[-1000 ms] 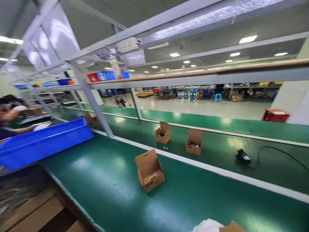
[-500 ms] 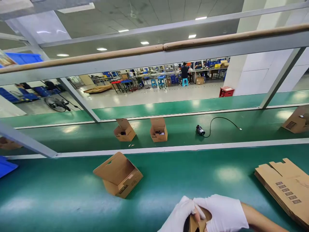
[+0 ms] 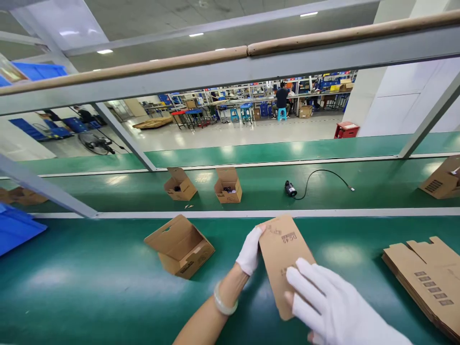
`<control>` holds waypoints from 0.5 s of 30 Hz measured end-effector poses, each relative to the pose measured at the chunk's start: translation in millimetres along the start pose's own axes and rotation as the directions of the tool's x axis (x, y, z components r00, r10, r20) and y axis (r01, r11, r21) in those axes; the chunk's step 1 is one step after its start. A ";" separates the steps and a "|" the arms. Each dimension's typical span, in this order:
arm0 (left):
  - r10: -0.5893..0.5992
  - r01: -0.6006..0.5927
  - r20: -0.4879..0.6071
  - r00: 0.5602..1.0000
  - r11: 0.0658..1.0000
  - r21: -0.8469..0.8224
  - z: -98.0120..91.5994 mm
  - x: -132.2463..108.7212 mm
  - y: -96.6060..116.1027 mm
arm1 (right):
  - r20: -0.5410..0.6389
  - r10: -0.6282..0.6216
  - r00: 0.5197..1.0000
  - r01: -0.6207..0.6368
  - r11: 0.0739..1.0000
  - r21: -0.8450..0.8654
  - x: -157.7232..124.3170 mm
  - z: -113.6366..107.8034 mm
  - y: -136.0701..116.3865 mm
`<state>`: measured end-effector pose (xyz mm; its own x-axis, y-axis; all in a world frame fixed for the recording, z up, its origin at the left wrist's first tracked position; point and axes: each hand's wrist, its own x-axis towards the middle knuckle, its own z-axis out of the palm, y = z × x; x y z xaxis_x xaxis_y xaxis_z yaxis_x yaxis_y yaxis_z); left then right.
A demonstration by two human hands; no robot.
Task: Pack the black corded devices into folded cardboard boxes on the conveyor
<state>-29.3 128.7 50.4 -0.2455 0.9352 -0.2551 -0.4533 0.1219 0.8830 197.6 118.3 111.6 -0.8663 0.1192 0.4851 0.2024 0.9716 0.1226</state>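
A brown cardboard box (image 3: 282, 254) with dark print on its face is tilted up in front of me over the green work surface. My left hand (image 3: 250, 251), white-gloved with bare fingertips, grips it at the upper left edge. Over its lower right part lies my right hand (image 3: 327, 297), also gloved, with the fingers stretched out and apart against the cardboard. The far side of the box is hidden. To the left stands an open, empty-looking carton (image 3: 185, 254) with its lid raised.
A stack of flat cartons (image 3: 424, 282) lies at the right. On the back belt (image 3: 258, 187) are two open boxes with dark parts inside (image 3: 228, 189), a small black motor-like part with a cable (image 3: 291, 189), and another box (image 3: 443, 179). A blue bin (image 3: 19, 230) sits at far left.
The cardboard box has come up and forward from the bottom edge, its printed face now showing. My hands have separated: left on its left edge, right with fingers spread over its lower right.
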 end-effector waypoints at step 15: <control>0.031 0.203 -0.323 0.946 0.720 0.664 27.1 232.8 2.3 | -0.103 0.341 0.934 -0.337 0.751 -0.568 -66.4 -15.4 111.5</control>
<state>-64.3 355.7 3.7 -0.5229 0.7813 -0.3408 0.1929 0.4980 0.8455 284.7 215.7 106.4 -0.6931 0.4219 0.5845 0.7033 0.5736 0.4200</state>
